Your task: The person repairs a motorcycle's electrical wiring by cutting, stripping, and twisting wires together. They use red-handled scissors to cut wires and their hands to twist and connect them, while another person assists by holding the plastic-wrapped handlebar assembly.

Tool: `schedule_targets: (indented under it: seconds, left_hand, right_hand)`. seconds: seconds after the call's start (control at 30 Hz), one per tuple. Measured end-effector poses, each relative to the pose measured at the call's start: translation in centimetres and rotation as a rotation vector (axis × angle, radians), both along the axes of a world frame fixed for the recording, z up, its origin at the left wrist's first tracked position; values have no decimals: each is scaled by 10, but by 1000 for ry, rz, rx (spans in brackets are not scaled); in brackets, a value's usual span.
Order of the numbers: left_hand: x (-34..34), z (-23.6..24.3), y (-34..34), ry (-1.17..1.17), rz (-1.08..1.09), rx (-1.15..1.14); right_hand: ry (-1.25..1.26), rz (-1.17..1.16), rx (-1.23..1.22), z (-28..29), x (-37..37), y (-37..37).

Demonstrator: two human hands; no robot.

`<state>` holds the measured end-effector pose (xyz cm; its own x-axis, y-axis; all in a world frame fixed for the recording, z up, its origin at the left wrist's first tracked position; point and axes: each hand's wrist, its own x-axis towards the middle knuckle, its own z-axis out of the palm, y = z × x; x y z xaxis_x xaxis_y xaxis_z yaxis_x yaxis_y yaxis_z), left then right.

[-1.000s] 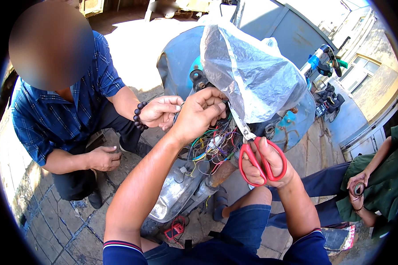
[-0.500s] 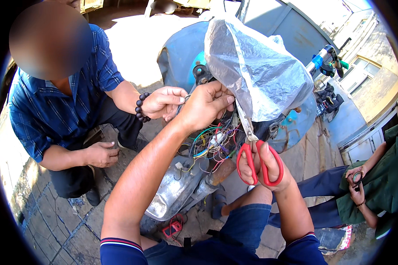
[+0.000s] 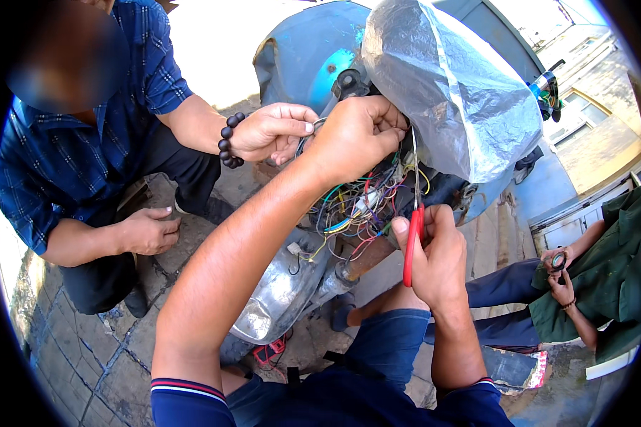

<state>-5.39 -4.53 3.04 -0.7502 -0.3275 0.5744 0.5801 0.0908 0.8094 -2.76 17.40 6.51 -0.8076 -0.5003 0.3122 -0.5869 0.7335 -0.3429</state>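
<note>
Red-handled scissors (image 3: 410,249) are in my right hand (image 3: 438,252), blades pointing up and close together, tips beside my left fingers. My left hand (image 3: 363,135) is pinched closed at the edge of a clear plastic bag (image 3: 456,85); what it holds is hidden behind the fingers. Just below it hangs a tangle of coloured wires (image 3: 367,203), part of a vehicle with a blue body (image 3: 303,60). A co-worker's hand (image 3: 274,134) with a dark bead bracelet (image 3: 228,139) holds a thin grey cable left of my wrist.
The silver engine cover (image 3: 267,309) sits below the wires, near my knees. A red meter (image 3: 269,351) lies on the paving. On the right, another person in dark green (image 3: 584,277) holds a small dark roll (image 3: 558,261). The co-worker in blue plaid (image 3: 21,192) crouches at left.
The scissors have turned edge-on and their handles have come together, the blades now upright by my left fingers. My left hand has shifted slightly right in the picture.
</note>
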Motion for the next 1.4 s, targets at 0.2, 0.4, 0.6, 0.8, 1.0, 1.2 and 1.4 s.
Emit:
schedule_targets:
  seconds: [0.2,0.4,0.6,0.8,1.0,1.2,1.4]
  left_hand:
    - [1,4,2,5,40,-13]
    - [0,7,-5,-38,-103,60]
    - [-4,7,-12,-16,-103,-12]
    - [-3,9,-12,-43,-125,8]
    - [-1,14,-10,-68,-222,144]
    - [-8,7,-11,0,-247,174]
    - [-7,7,-12,-13,-276,189]
  right_hand:
    - [97,-54,63,-3,-4,-12]
    - [49,-76,59,-1,-3,-14]
    - [102,-86,143,3,-1,-14]
    - [96,-99,136,1,-2,-14]
    - [-294,48,-170,-1,-1,-16]
    - [-698,119,-396,9,6,-19]
    - [-786,215,-424,13,6,-16]
